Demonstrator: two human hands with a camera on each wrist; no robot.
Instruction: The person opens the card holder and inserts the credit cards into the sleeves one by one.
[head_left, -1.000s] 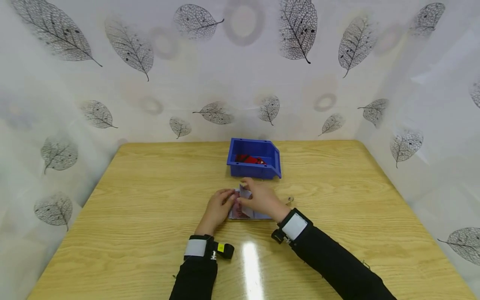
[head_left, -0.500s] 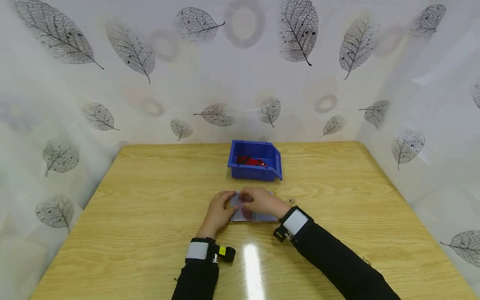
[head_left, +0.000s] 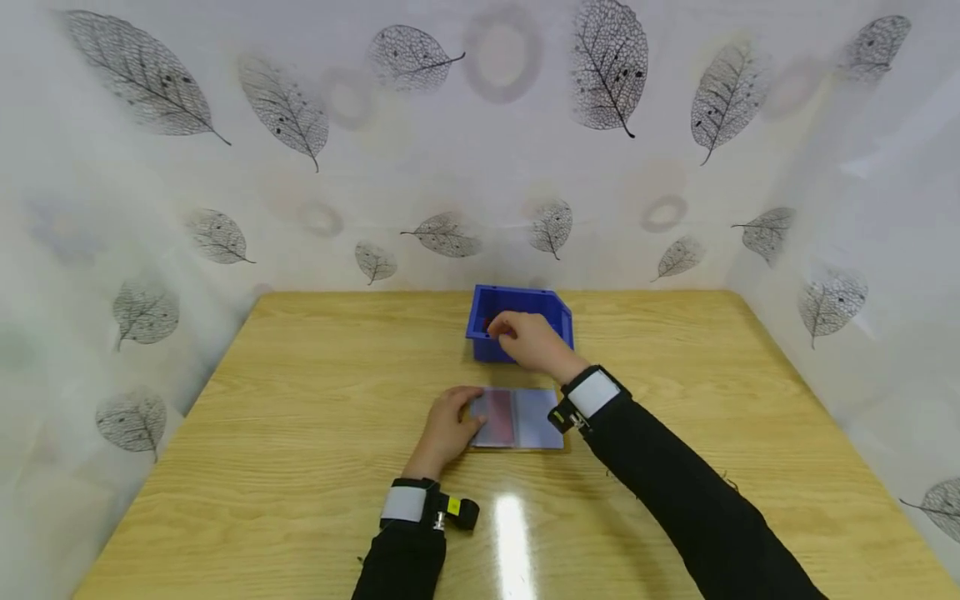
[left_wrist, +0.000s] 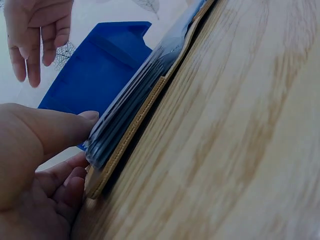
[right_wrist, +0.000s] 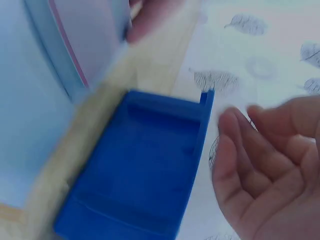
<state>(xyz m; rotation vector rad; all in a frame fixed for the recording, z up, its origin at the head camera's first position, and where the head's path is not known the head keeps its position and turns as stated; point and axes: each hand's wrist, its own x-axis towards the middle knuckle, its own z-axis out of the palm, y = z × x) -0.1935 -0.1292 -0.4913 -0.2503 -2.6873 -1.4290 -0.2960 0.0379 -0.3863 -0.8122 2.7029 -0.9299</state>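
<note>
Two black sleeves reach over a wooden table, where the left hand pinches the left edge of an unfolded card holder resting there. Beyond, the right hand, loosely curled and gripping nothing, hovers near a blue bin; leaf-printed sheeting hangs behind.

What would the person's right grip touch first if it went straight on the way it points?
Most likely the bin: in the head view, the right grip overlaps it, pointing toward its left part. Its height is unclear, so it might pass over the rim.
</note>
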